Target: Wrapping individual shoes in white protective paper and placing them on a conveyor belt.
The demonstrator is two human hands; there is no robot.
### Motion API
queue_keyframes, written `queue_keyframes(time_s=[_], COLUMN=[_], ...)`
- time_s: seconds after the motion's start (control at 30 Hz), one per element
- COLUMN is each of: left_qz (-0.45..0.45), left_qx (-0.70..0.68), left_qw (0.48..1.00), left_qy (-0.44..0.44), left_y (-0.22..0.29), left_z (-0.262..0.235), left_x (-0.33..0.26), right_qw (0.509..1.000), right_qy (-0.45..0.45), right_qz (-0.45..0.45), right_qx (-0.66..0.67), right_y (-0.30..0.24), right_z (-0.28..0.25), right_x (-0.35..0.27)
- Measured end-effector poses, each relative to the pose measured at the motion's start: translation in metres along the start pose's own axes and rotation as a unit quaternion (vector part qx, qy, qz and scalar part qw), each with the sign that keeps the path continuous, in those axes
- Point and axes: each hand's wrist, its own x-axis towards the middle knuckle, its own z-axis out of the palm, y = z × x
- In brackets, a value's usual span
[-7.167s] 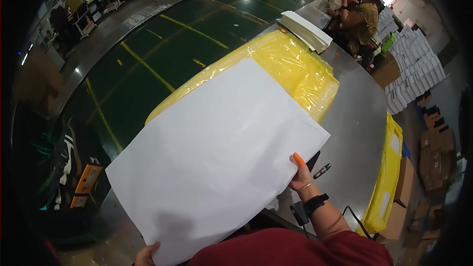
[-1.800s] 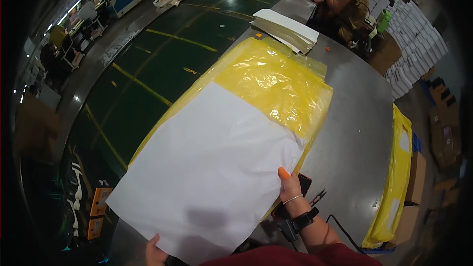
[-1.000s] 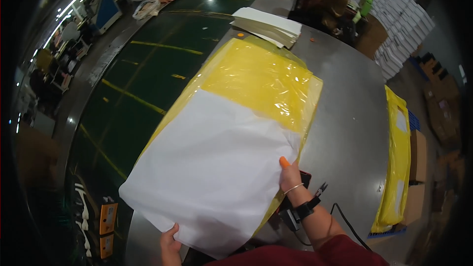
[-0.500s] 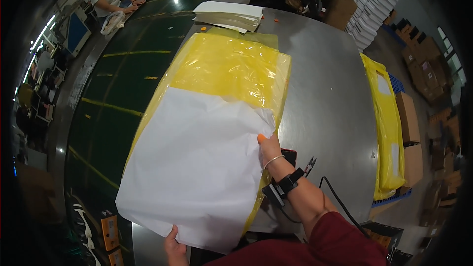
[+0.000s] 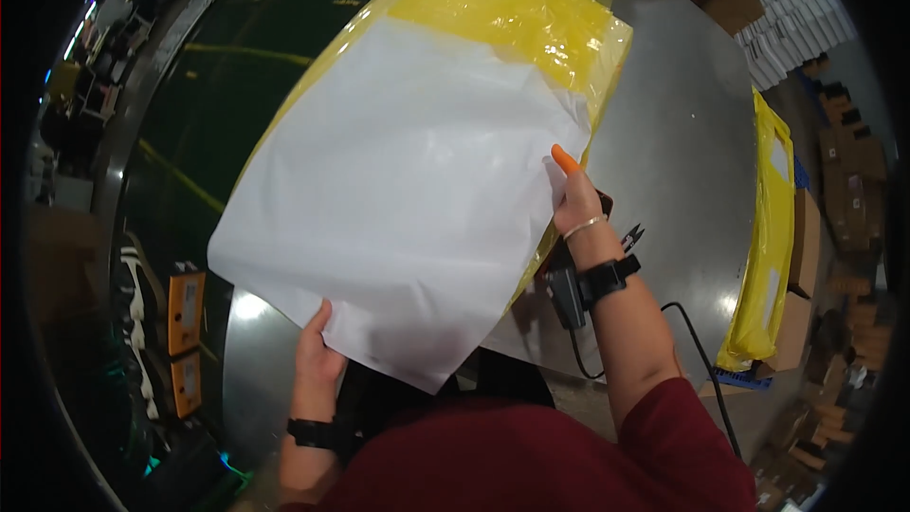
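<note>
A large white paper sheet point(image 5: 408, 190) lies tilted over a yellow plastic bag point(image 5: 512, 9) on the grey metal table point(image 5: 682, 133). My left hand point(image 5: 318, 351) grips the sheet's near edge from below. My right hand point(image 5: 575, 199), with an orange cover on one fingertip, holds the sheet's right edge. Only the far end and the right rim of the yellow bag show past the paper. A small black device is strapped at my right wrist, with a cable running down from it.
Small black snips point(image 5: 630, 235) lie on the table beside my right wrist. A long yellow bag point(image 5: 770, 228) lies along the table's right edge, with stacked cardboard boxes point(image 5: 848, 190) beyond. A green floor with yellow lines point(image 5: 227, 85) is to the left.
The white sheet has slid toward me and lifted, covering more of the yellow bag. My left hand has come up onto its near edge. The view has tilted down.
</note>
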Motion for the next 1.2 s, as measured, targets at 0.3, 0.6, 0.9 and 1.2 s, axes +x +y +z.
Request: queue_keyframes(time_s=[0.3, 0.6, 0.9, 1.2], left_qz=[-0.095, -0.107, 0.458, 0.453], left_qx=[-0.065, 0.010, 0.793, 0.802], left_qw=[0.987, 0.965, 0.342, 0.301], left_qy=[-0.110, -0.238, -0.209, -0.246], left_y=[0.001, -0.005, -0.050, -0.054], left_z=[-0.003, -0.004, -0.038, -0.028], left_x=[-0.038, -0.038, -0.053, -0.058], right_qw=[0.972, 0.929, 0.943, 0.932], right_qy=[-0.167, -0.278, -0.325, -0.354], right_qz=[0.113, 0.190, 0.065, -0.008], right_qx=[0.122, 0.155, -0.038, -0.075], right_y=[0.096, 0.176, 0.140, 0.141], right_z=[-0.024, -0.016, 0.020, 0.030], right_x=[-0.110, -0.164, -0.151, -0.146])
